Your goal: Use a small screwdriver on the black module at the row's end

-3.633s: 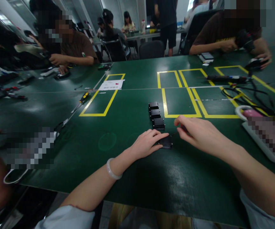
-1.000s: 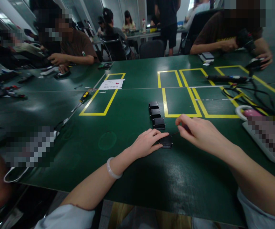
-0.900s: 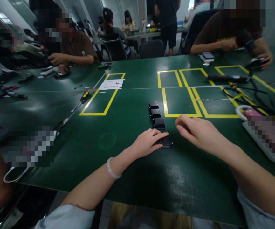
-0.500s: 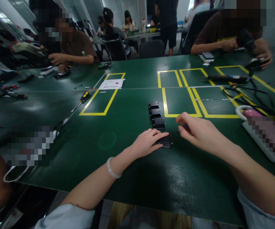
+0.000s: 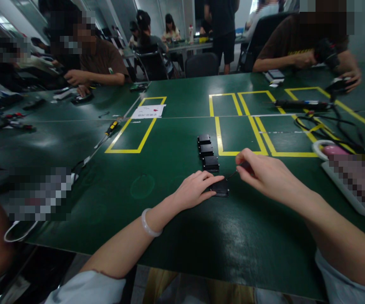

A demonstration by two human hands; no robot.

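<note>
My left hand (image 5: 195,191) lies flat on the green table (image 5: 176,228), its fingers pressing on a small black box (image 5: 221,188). My right hand (image 5: 264,174) is closed around a thin screwdriver (image 5: 237,172) whose tip points down at that box. Just beyond, a row of three more black boxes (image 5: 206,150) runs away from me. A pale bangle sits on my left wrist.
Yellow taped rectangles (image 5: 237,137) mark the table. A screwdriver (image 5: 108,133) and a white paper (image 5: 148,111) lie at the left; black cables (image 5: 324,122) and a white tray (image 5: 343,177) are at the right. Other people sit working at the far side and left.
My right hand has lifted slightly and shifted a little away from me, with the screwdriver still on the box. The left hand has stayed put.
</note>
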